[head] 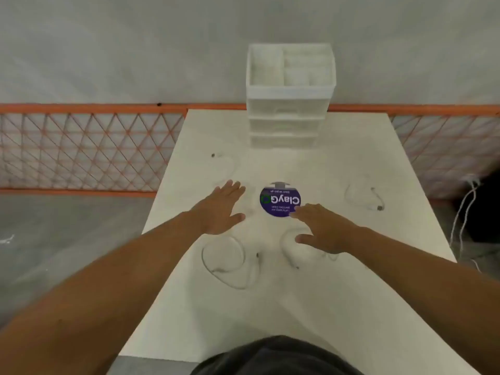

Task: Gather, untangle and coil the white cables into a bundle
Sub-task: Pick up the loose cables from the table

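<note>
Both hands are reaching out flat over the white table [338, 307], fingers spread and holding nothing. The left hand [220, 205] is hovering just left of a round purple sticker [280, 199]; the right hand [322, 228] is lying just beside its near edge. White cables are lying apart: one loop [230, 262] near the left forearm, one [290, 255] partly under the right hand, one [364, 197] to the right, one [224, 165] farther off. A white drawer organizer [289, 104] is standing at the far edge.
</note>
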`<state>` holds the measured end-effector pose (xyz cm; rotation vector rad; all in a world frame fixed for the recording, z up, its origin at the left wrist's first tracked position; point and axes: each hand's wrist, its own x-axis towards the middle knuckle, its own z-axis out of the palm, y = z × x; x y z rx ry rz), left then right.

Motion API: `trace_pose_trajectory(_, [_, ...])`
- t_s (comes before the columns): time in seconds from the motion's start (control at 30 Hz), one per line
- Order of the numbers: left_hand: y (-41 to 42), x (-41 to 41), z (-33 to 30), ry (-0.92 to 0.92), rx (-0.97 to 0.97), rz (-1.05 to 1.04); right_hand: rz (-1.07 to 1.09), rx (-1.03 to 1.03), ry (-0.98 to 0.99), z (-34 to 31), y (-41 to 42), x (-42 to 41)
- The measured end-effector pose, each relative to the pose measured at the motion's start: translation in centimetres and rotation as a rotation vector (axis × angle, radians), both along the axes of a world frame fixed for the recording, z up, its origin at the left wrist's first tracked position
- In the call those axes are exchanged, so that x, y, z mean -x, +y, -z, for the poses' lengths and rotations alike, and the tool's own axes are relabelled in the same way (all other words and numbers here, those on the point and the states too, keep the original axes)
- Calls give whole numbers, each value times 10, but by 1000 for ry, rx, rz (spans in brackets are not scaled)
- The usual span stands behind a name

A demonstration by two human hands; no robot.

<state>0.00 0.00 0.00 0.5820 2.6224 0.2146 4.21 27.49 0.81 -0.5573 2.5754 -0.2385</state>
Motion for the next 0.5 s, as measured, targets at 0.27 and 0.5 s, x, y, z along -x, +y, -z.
trace_pose_trajectory(0.27, [18,27,41,282,446,286,-266,-118,70,72,-24,-13])
trace_pose_trajectory(0.5, [17,39,45,354,476,211,-254,-63,145,82,-19,1])
